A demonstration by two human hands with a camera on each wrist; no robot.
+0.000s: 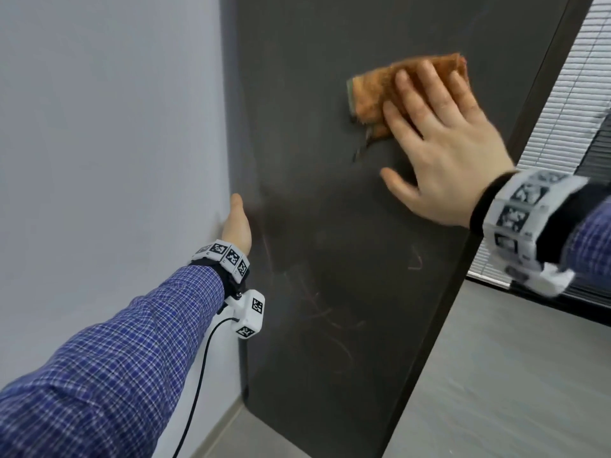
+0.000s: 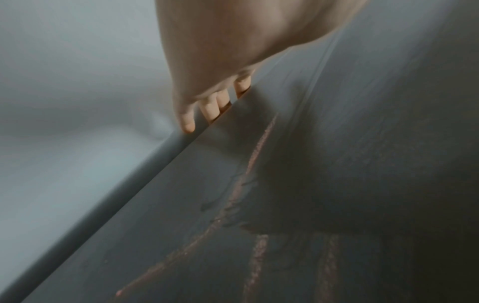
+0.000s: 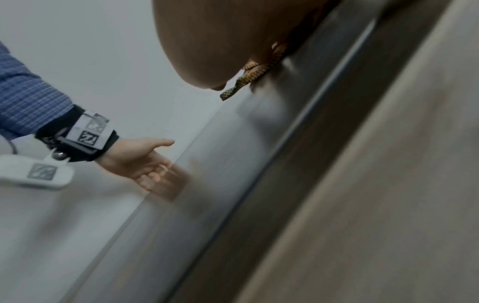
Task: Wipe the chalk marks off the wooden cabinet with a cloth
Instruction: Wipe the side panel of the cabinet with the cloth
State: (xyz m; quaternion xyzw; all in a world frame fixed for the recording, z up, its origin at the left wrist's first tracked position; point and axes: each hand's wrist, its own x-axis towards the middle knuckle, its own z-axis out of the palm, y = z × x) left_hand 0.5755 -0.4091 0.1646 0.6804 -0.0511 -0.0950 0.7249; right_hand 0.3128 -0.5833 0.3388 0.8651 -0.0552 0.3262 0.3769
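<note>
Flat against the cloth [image 1: 410, 94], our right hand [image 1: 453, 153] presses with straight, spread fingers rather than clutching it, which we judge keeps the whole pad rubbing the cabinet [image 1: 347, 226] high on its dark side panel. From the head view, our left hand [image 1: 237, 226] reaches to the panel's rear edge by the wall [image 1: 109, 143], probably to brace us; faint pink chalk marks [image 1: 415, 262] remain on the lower half, so the wiping looks partly done. Only the thumb side of that hand shows there, and the fingers are hidden behind the edge. The left wrist view shows those fingers [image 2: 187, 121] hooked loosely over the panel's edge, holding nothing else, with chalk lines [image 2: 256, 262] running below them; the darker right part is too murky to read. In the right wrist view the palm fills the top, only a frayed corner of the cloth [image 3: 249, 75] peeks out, and the rest is covered; motion blur smears the panel, so no chalk can be made out there.
</note>
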